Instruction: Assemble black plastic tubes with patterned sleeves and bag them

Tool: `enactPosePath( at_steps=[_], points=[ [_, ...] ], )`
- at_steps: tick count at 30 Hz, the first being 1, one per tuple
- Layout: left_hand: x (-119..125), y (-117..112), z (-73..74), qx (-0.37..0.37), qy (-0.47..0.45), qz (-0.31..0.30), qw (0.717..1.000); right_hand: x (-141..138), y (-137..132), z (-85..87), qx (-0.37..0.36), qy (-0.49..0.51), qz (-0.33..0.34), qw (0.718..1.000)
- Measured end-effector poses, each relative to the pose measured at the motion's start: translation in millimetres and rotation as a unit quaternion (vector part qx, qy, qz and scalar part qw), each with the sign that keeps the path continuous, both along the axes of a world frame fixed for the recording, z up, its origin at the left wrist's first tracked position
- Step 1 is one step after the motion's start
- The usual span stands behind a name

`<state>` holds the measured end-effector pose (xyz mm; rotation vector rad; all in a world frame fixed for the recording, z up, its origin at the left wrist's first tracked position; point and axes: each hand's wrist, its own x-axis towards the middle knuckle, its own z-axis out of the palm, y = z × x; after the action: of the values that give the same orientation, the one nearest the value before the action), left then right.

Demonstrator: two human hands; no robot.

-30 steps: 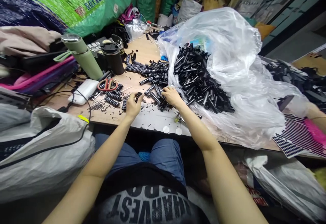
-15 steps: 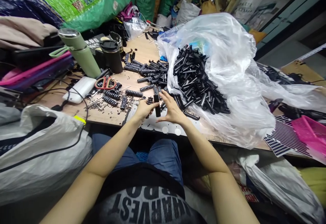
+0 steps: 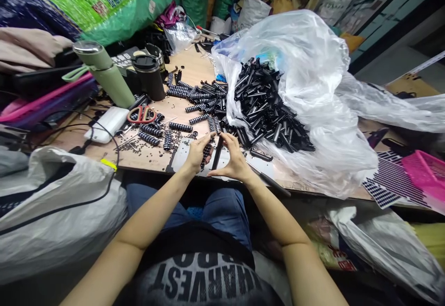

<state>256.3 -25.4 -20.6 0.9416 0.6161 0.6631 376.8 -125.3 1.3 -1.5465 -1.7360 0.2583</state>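
My left hand [image 3: 199, 154] is curled around a black-and-white checkered tube [image 3: 206, 156]. Its thumb and fingertip reach toward the upper end of a narrow black plastic piece [image 3: 217, 154]. That piece stands between the fingers and thumb of my right hand [image 3: 233, 160], fingertips at its top and thumb at its lower end. Both hands are above a white sheet [image 3: 179, 156] at the table's front edge. A thin tool with a black handle [image 3: 274, 185] slants out beside my right hand; its tip is hidden. More checkered tubes [image 3: 181, 127] lie just beyond my left hand.
A clear plastic bag [image 3: 313, 65] full of black plastic parts [image 3: 271, 111] spreads over the right side. To the left are scissors [image 3: 142, 115], a white box [image 3: 106, 124], a green flask [image 3: 113, 81] and a dark cup [image 3: 150, 81]. Tiny dark bits litter the wood.
My left fingers have shifted up off the middle of the black piece, which now shows narrower between my right fingers and thumb. The black-handled tool has come into view beside my right hand.
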Motion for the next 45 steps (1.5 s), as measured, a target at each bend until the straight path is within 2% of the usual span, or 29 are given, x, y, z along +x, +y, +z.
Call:
enactPosePath(
  at_steps=[3,5,9,16,22,27,30,32,33,34,36,37,39,41,43,45],
  points=[
    [4,-5,1.6,-0.001,-0.011,0.057,0.998,-8,-1,0.3,-0.008,-0.011,0.005,1.000],
    [6,-9,4.2,-0.016,-0.013,0.065,0.998,-11,-1,-2.0,-0.016,-0.016,0.010,1.000],
    [6,-14,8.7,-0.046,0.011,0.018,0.999,-10,-2,-7.5,-0.031,-0.016,0.012,0.999],
    [9,-20,5.9,-0.078,0.056,-0.002,0.995,-4,-12,-8.0,-0.067,-0.006,0.039,0.997],
    [13,-24,5.8,-0.101,0.072,-0.036,0.992,-6,-17,-19.6,-0.070,0.098,-0.014,0.993],
    [16,-23,1.7,-0.106,0.093,-0.041,0.989,-6,-20,-26.5,-0.083,0.087,-0.029,0.992],
    [17,-23,-8.1,-0.077,0.113,-0.063,0.989,-7,-21,-38.4,-0.060,0.054,-0.067,0.995],
    [15,-27,-19.0,0.034,0.129,-0.057,0.989,-10,-19,-50.7,-0.044,0.034,-0.103,0.993],
    [15,-29,-25.6,0.129,0.142,-0.044,0.980,-11,-18,-57.1,-0.042,0.024,-0.125,0.991],
    [13,-31,-32.7,0.240,0.161,-0.028,0.957,-13,-17,-63.1,-0.043,0.015,-0.148,0.988],
    [11,-35,-47.2,0.443,0.209,-0.019,0.872,-16,-18,-71.7,-0.053,-0.008,-0.183,0.982],
    [10,-35,-53.9,0.515,0.232,-0.032,0.825,-15,-22,-73.8,-0.058,-0.023,-0.191,0.980],
    [6,-30,-64.8,0.606,0.262,-0.072,0.748,-7,-39,-73.8,-0.069,-0.063,-0.209,0.973],
    [1,-22,-70.9,0.659,0.277,-0.106,0.691,10,-65,-69.7,-0.094,-0.116,-0.273,0.950],
    [-6,-13,-72.0,0.694,0.287,-0.122,0.650,30,-93,-63.3,-0.151,-0.172,-0.366,0.902],
    [-12,-8,-69.7,0.713,0.291,-0.122,0.626,45,-113,-55.9,-0.220,-0.205,-0.397,0.867]
  ],
)
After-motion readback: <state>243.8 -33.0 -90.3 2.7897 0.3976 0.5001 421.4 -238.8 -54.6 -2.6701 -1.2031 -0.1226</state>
